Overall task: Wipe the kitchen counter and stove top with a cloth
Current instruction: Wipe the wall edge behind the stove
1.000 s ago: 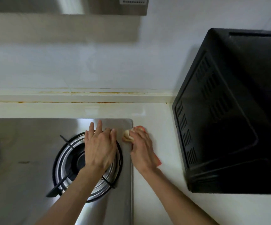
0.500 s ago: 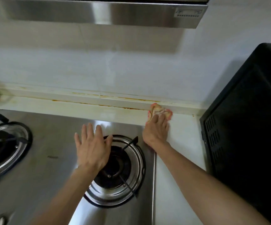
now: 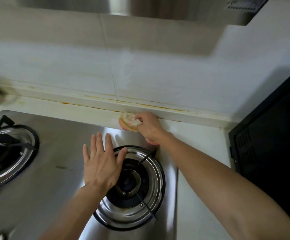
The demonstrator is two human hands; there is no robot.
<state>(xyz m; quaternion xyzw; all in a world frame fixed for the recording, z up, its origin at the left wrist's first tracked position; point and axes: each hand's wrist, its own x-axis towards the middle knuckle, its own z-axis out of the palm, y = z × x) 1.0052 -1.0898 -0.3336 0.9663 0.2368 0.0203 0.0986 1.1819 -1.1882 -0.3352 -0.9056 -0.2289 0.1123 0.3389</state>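
Left hand lies open, flat on the stove. Right hand clutches the cloth, pressed on the counter against the back ledge. Cloth appears soft, light; grip it bunched.

stove top: brushed steel, smooth, soft sheen
burner ring: polished metal, glossy
cloth: soft, crumpled fabric
desk: smooth, pale, slightly glossy
wall tiles: glazed, glossy
oven: matt black

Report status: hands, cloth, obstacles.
Right hand shut on crumpled cream-and-pink cloth at back ledge. Left hand open, flat over steel stove top. Nothing blocking.
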